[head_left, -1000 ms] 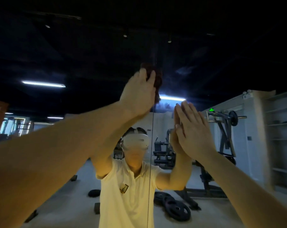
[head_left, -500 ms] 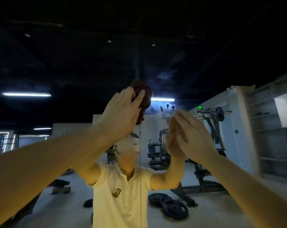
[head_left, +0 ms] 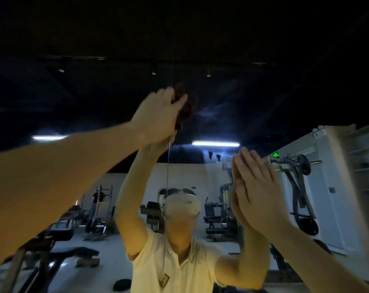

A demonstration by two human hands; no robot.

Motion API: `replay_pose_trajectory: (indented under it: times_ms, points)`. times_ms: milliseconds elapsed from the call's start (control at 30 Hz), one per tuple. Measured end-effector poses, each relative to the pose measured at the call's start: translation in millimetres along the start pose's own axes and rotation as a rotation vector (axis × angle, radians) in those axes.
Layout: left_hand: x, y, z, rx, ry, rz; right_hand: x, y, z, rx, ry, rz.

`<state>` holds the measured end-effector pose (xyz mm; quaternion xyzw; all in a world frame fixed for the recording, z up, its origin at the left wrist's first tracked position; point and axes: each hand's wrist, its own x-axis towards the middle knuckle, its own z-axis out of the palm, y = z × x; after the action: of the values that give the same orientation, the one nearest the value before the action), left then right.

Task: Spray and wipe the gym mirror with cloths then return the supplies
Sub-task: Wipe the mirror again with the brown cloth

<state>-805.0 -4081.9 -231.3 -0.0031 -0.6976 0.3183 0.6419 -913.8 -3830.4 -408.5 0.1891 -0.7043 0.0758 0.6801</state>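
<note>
I am bunching the soft, light cloth point(head_left: 186, 107) high on the mirror point(head_left: 264, 92), my left hand point(head_left: 158, 117) curling round it; a whole-palm hold seems best. My right hand point(head_left: 257, 193) is pressing flat lower on the mirror, fingers point(head_left: 246, 163) together.

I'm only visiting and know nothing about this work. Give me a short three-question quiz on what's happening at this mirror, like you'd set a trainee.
1. True or false: the right hand holds a spray bottle.
2. Which hand grips the dark red cloth? A) left hand B) right hand C) neither
3. Fill the gap: the cloth is held high against the mirror, just beside its thin vertical ____.

Key
1. False: it is open, flat against the mirror.
2. A
3. seam
</note>
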Motion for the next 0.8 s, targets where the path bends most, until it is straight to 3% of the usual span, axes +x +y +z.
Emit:
replay_pose_trajectory:
  times_ms: [67, 167, 300, 400, 467, 533, 633, 700, 800]
  points:
    - [23, -3, 0, -0.004, -0.008, -0.097, -2, 5, 4, 0.003, 0.033, -0.03]
    - [-5, 24, -3, -0.035, 0.046, -0.054, 1, 5, 3, 0.011, 0.046, -0.021]
    - [-101, 56, -11, -0.152, 0.007, 0.31, 13, 1, -8, 0.105, 0.098, -0.005]
    - [-108, 49, -8, -0.074, -0.018, 0.511, 35, 8, -10, 0.062, 0.042, 0.057]
    - [-72, 40, -11, 0.06, -0.072, 0.411, 44, 13, -4, -0.009, -0.02, 0.093]
    - [-19, 32, -19, 0.109, -0.074, 0.137, 45, 18, 3, -0.044, -0.038, 0.067]
    - [38, 36, -24, -0.024, -0.125, -0.143, 36, 31, 9, -0.027, -0.026, -0.009]
    - [49, 52, -18, -0.146, -0.057, -0.222, 29, 43, 9, -0.01, -0.014, -0.08]
    - [15, 96, -10, -0.249, 0.032, -0.143, 15, 57, 8, 0.016, 0.028, -0.145]
